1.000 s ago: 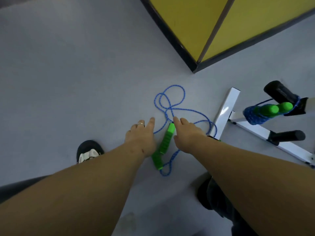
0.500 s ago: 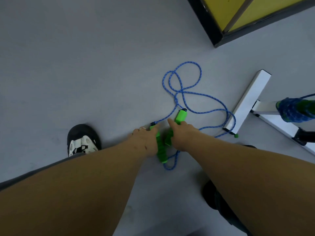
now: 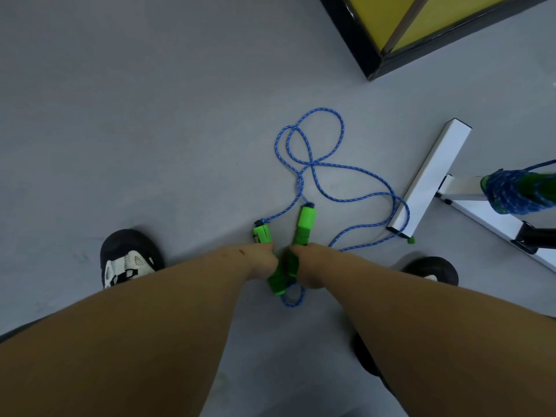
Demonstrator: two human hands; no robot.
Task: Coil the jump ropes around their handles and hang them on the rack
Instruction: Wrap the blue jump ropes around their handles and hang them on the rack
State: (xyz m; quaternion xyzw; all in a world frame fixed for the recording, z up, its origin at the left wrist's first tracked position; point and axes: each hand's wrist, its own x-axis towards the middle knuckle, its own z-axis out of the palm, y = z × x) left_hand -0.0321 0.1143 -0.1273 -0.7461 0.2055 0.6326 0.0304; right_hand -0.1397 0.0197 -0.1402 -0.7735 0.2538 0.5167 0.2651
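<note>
Where both forearms converge at lower centre of the frame, the left hand grips one green handle and the right hand grips the other green handle, fingers curled round each. Beyond the hands, the blue rope lies in loose loops on the grey floor. At right, a white rack carries a coiled jump rope. A shoe stands at left.
</note>
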